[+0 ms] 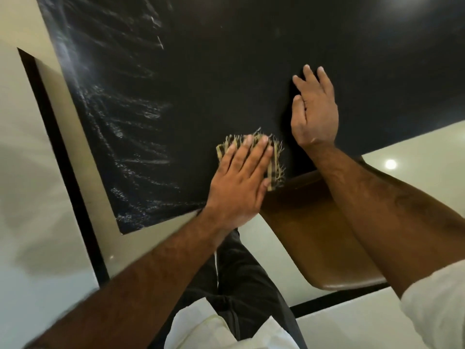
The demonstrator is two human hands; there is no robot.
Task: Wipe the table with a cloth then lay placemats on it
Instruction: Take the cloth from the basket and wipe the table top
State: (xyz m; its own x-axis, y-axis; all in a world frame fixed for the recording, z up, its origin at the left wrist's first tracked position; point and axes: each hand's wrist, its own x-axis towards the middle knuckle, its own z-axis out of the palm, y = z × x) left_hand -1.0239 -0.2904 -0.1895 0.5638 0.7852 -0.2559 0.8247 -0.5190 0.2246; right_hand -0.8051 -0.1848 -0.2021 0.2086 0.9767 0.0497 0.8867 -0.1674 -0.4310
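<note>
— Where is the cloth [276, 164]?
— Just below the centre of the frame, lying on the black table [226, 59] close to its near edge. Its frayed fringe pokes out past the fingertips.
— Which hand has it?
— The left hand [241, 180] presses it flat, fingers straight and together.
— And the other?
— The right hand [314, 114] rests palm-down on the table just right of the cloth, fingers extended, holding nothing.
— Anything else?
— Wet streaks [130, 117] at left; a brown chair [314, 235] at lower right.

Saw a black table [226, 59], streaked wet on its left. Found a frayed striped cloth [275, 159] near its front edge under the flat left hand [239, 182], right hand [314, 112] flat just beside.
</note>
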